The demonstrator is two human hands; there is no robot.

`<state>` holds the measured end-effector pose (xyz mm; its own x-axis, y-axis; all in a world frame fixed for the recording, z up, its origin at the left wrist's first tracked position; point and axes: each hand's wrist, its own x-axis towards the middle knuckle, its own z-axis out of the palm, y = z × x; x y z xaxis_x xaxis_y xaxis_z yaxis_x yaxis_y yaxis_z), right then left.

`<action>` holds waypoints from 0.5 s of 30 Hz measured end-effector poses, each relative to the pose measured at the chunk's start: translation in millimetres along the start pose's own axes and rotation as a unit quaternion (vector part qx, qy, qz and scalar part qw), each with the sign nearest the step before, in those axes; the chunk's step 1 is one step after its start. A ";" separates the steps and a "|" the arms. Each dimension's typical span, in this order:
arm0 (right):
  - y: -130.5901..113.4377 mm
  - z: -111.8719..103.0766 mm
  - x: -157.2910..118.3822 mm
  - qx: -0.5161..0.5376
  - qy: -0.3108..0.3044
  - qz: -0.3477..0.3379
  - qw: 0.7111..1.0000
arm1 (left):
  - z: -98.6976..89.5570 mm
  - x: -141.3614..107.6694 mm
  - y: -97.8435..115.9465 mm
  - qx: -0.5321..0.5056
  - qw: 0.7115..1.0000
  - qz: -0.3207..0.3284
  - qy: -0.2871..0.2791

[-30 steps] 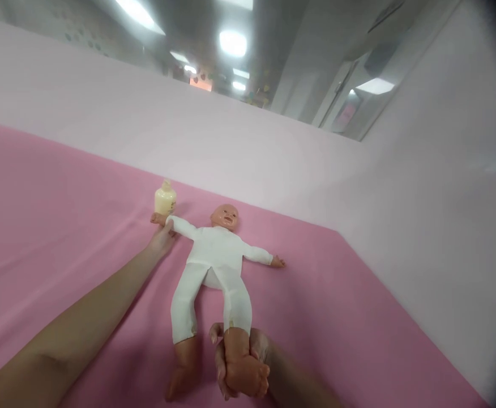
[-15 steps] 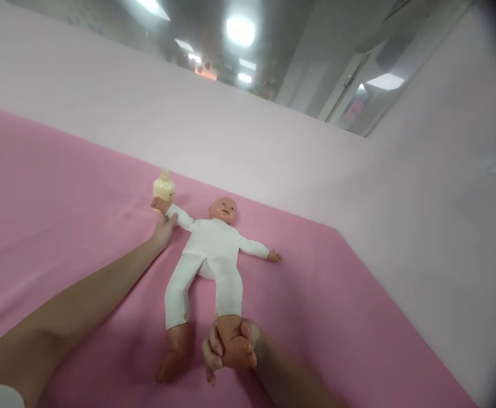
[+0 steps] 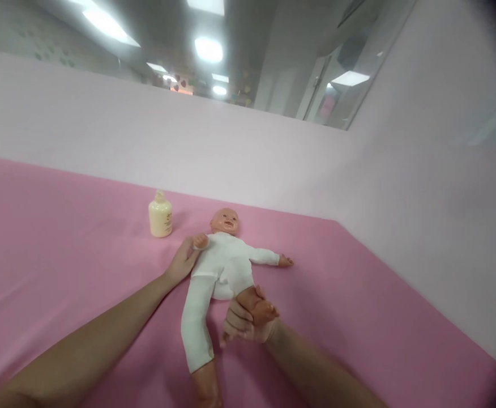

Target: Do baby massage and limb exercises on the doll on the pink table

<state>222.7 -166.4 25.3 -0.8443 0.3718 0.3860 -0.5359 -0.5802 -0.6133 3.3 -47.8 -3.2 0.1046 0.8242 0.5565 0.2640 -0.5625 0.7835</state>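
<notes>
A baby doll (image 3: 220,255) in a white suit lies on its back on a pink surface, its head toward the wall. My left hand (image 3: 185,258) is closed round the doll's arm at the picture's left, whose small fist rests by the chest. In my right hand (image 3: 248,322) is the doll's lower leg near the ankle, lifted and bent so the knee is over the belly. The doll's other leg lies stretched toward me, and its other arm reaches out to the right. Left of the doll's head stands a cream pump bottle (image 3: 161,216).
The pink padded surface (image 3: 82,226) ends at a pale pink wall (image 3: 252,158) behind the doll and at the right. Above the wall is a glass pane (image 3: 269,56) showing ceiling lights and a door frame.
The doll's left-side arm has folded in from beside the bottle to the chest with my left hand. My right hand has pushed the held leg up toward the belly. The view has shifted.
</notes>
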 end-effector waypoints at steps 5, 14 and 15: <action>-4.0 -9.4 2.2 -0.012 0.225 -0.013 0.974 | 2.8 -3.7 4.9 0.069 0.988 0.100 -0.095; 12.7 -29.2 -15.9 -0.025 -0.006 0.103 0.994 | 2.3 0.2 0.7 0.013 0.999 -0.028 -0.019; 13.0 -33.0 -18.1 -0.032 -0.036 0.156 0.987 | 2.7 1.1 -0.7 -0.008 0.998 -0.064 0.007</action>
<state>231.1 -156.7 -12.4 -0.9675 0.1275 0.2182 -0.2499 -0.6109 -0.7512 5.8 -46.3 -3.8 0.0575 0.8883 0.4557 0.2599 -0.4540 0.8522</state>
